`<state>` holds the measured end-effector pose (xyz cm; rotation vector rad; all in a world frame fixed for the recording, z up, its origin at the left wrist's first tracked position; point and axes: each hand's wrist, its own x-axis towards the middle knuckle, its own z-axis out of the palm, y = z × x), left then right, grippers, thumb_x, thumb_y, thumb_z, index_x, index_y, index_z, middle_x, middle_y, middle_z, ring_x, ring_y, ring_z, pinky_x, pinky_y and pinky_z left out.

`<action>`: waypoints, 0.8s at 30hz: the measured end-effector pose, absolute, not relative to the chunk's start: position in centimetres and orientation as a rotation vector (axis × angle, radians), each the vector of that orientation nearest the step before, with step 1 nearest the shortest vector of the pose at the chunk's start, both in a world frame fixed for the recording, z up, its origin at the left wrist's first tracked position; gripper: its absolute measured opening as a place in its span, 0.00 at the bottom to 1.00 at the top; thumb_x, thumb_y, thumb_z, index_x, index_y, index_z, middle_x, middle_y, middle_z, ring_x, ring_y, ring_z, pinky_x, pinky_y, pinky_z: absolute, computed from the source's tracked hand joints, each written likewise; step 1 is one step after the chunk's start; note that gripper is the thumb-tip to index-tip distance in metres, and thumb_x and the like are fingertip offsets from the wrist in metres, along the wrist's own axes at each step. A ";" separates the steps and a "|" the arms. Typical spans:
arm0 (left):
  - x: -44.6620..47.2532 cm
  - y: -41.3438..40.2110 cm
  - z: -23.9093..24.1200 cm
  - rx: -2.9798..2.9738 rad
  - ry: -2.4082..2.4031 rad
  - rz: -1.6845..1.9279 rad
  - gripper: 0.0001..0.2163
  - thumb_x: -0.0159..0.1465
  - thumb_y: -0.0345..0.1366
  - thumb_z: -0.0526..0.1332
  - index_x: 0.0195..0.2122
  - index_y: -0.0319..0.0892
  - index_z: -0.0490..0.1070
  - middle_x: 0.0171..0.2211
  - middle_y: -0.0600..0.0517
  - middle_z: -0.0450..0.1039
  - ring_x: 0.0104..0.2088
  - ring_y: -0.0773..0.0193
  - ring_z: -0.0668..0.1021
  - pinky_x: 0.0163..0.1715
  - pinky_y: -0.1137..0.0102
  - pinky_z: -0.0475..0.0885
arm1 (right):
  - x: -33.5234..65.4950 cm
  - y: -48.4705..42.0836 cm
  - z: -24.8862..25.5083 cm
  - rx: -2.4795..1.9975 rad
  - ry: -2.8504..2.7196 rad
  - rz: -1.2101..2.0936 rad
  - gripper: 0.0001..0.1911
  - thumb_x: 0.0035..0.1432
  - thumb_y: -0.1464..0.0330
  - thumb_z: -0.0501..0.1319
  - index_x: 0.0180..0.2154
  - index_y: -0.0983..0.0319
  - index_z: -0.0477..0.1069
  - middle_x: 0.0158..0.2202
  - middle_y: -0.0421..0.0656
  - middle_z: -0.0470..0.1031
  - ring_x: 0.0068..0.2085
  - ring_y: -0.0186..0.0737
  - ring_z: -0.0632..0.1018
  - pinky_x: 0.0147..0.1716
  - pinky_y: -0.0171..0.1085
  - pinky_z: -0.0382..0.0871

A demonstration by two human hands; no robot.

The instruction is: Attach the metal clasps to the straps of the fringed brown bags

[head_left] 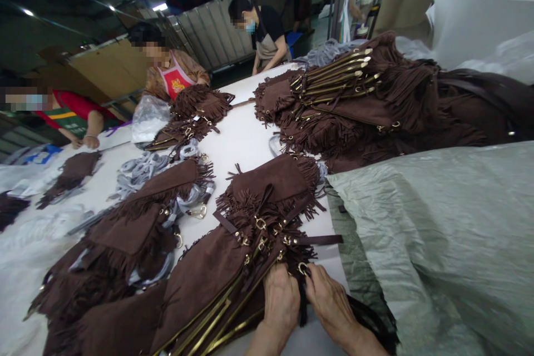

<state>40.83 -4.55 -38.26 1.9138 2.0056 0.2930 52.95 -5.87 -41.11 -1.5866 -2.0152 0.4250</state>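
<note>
Brown fringed bags (208,264) with gold zippers lie in a stack on the table before me, straps and gold hardware bunched where they meet. My left hand (282,295) is curled round the end of one bag, close to its strap fittings; the fingertips are partly hidden. Just to its right, my right hand (329,300) pinches a gold clasp (303,268) on a dark strap. The rest of that dark strap (367,317) seems to run beneath my right wrist. Another fringed bag (271,178) lies flat just beyond the hardware.
More fringed bags (334,94) are heaped at the back right. Grey-wrapped straps (144,169) and further bags (129,231) lie on the left. A pale plastic sheet (450,233) covers the right side. Co-workers (167,67) stand along the far side of the white table (233,147).
</note>
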 end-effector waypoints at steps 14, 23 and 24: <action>40.0 -5.6 -38.6 2.347 1.958 0.516 0.07 0.57 0.32 0.51 0.33 0.41 0.67 0.29 0.47 0.68 0.32 0.58 0.73 0.33 0.65 0.69 | 52.4 -5.2 -41.9 -1.561 -1.989 0.368 0.11 0.58 0.74 0.42 0.37 0.62 0.60 0.26 0.41 0.68 0.26 0.36 0.73 0.22 0.33 0.66; 40.2 -5.2 -38.8 2.313 2.037 0.418 0.09 0.56 0.28 0.52 0.24 0.43 0.70 0.22 0.51 0.67 0.25 0.63 0.72 0.29 0.71 0.66 | 51.6 -4.7 -42.1 -1.521 -2.025 0.347 0.11 0.59 0.74 0.42 0.40 0.64 0.61 0.26 0.42 0.66 0.26 0.37 0.71 0.24 0.34 0.64; 40.2 -5.1 -38.7 2.303 2.032 0.418 0.09 0.56 0.28 0.52 0.24 0.43 0.70 0.22 0.51 0.68 0.25 0.64 0.72 0.29 0.71 0.66 | 51.5 -4.6 -42.2 -1.509 -2.032 0.340 0.12 0.59 0.74 0.42 0.40 0.64 0.61 0.25 0.41 0.65 0.26 0.37 0.71 0.24 0.34 0.64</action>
